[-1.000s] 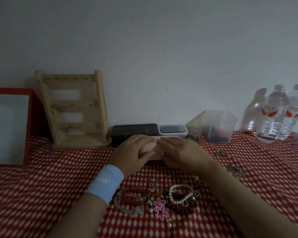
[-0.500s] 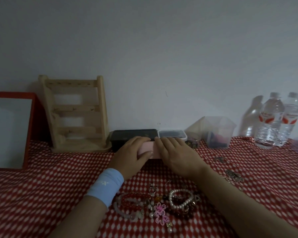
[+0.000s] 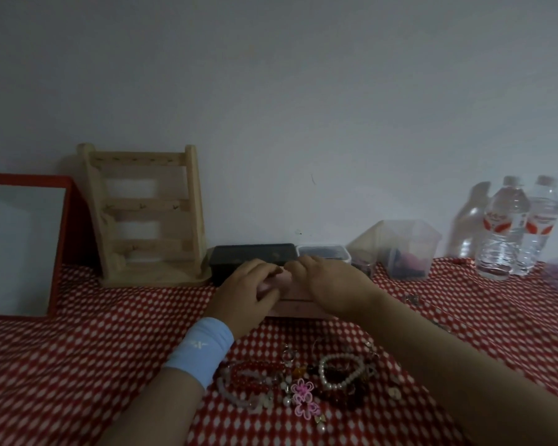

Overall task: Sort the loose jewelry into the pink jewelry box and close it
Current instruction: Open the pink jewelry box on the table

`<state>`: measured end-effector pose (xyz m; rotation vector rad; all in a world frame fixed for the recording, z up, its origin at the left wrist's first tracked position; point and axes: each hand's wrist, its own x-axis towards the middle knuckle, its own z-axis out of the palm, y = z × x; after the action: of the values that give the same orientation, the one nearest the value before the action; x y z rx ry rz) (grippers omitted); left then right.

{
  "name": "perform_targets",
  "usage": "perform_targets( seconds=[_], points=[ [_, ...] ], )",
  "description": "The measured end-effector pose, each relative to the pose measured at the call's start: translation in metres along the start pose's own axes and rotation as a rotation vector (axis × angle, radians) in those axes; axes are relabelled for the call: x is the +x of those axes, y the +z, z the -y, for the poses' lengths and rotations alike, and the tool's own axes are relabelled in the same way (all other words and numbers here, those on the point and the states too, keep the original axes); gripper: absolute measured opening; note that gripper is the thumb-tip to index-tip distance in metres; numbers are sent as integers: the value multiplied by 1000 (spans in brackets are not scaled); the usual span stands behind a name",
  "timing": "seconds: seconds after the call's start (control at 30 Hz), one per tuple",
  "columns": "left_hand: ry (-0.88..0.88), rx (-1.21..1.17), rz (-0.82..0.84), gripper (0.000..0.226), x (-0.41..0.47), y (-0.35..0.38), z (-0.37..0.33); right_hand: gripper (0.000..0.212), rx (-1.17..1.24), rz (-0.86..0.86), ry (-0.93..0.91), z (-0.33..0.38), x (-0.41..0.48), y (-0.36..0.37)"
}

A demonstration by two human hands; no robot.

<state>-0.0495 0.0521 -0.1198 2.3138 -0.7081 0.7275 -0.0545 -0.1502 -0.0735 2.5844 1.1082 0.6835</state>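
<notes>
The pink jewelry box [image 3: 298, 309] sits on the red checked cloth, mostly covered by both hands. My left hand [image 3: 247, 292], with a light blue wristband, curls over the box's left part, thumb at the front of the lid. My right hand [image 3: 334, 284] lies over the right part, fingertips bent over the back edge. Loose jewelry lies nearer me: a pearl bracelet [image 3: 335, 371], a red bead bracelet [image 3: 255, 370], a pink flower piece [image 3: 303, 399], a pale pink bracelet [image 3: 236, 395] and dark beads [image 3: 347, 399].
A wooden rack [image 3: 145, 214] and a red-framed mirror [image 3: 20, 246] stand at the back left. A black container [image 3: 252, 254], a small lidded tub [image 3: 322, 252] and a clear bin [image 3: 406, 249] line the wall. Two water bottles [image 3: 504, 226] stand right. Small metal pieces [image 3: 413, 299] lie right of the box.
Both hands have stayed on the pink box, shifting slightly toward its back. More of the box's front wall shows below them now.
</notes>
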Motion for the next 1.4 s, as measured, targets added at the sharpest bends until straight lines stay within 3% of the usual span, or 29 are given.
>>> perform_targets(
  seconds=[0.07,0.13,0.27,0.33,0.43,0.5,0.6,0.7,0.83,0.97,1.07,1.23,1.4],
  points=[
    [-6,3,19,49,-1,-2,4,28,69,26,69,-4,-1,0],
    [7,31,43,56,-2,-4,6,24,183,-67,220,-4,-3,0],
    [88,93,-17,45,1,-4,4,19,417,-226,404,-9,-11,-2],
    [93,84,-90,36,5,-5,3,32,547,-132,383,-11,-19,-3],
    [50,3,-163,18,11,-3,0,60,514,1,394,-16,-28,2],
    [9,-47,-191,19,11,-1,-2,48,573,-61,477,-18,-29,4],
    [-59,-135,-195,37,9,-3,-4,23,766,-289,589,-21,-28,9],
    [-188,-233,-140,49,8,-2,-5,17,866,-347,655,-24,-24,10],
    [-275,-291,-343,19,19,-7,-3,14,932,-401,652,-34,-11,0],
    [-322,-405,-452,23,26,-16,0,13,993,-452,727,-44,15,-2],
    [-297,-253,-391,44,20,-13,4,24,967,-348,802,-50,29,10],
    [-115,63,-99,16,6,-1,3,35,1002,-242,965,-57,40,24],
    [-228,100,43,33,-2,5,2,62,1038,-303,1042,-45,32,23]
  ],
)
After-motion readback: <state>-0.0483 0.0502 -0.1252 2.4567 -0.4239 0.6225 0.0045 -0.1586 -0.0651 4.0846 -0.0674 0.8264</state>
